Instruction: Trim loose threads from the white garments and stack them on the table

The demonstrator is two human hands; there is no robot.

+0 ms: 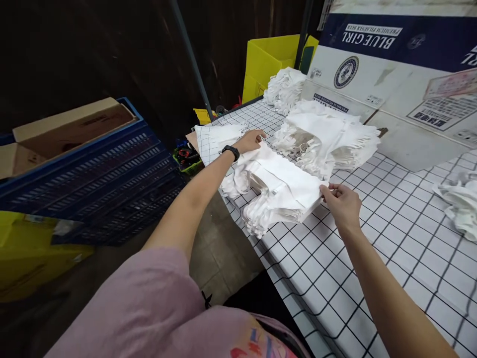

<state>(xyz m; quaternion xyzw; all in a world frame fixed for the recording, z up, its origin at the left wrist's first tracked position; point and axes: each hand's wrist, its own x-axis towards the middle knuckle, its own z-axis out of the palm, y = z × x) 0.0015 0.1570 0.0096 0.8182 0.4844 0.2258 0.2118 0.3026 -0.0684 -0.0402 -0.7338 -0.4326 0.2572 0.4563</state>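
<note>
A stack of white cloth pieces [283,181], with narrow strap-like ends bunched along its near side, lies on the table in front of me. My right hand [341,204] pinches the right corner of the top piece between thumb and fingers. At the far left corner of the same stack is my left hand [251,141], its fingers curled at the cloth edge; the fingertips are partly hidden. Just behind sits a second, thicker stack of similar white cloth pieces [331,132]. Loose white cloth [218,136] lies left of my left hand.
A black-and-white checked cloth covers the table [372,248]. Printed cardboard [387,64] stands along its back. Another white pile [285,87] and a yellow bin [270,57] are farther off. White cloth [464,206] lies at right. A blue crate [93,174] stands at left.
</note>
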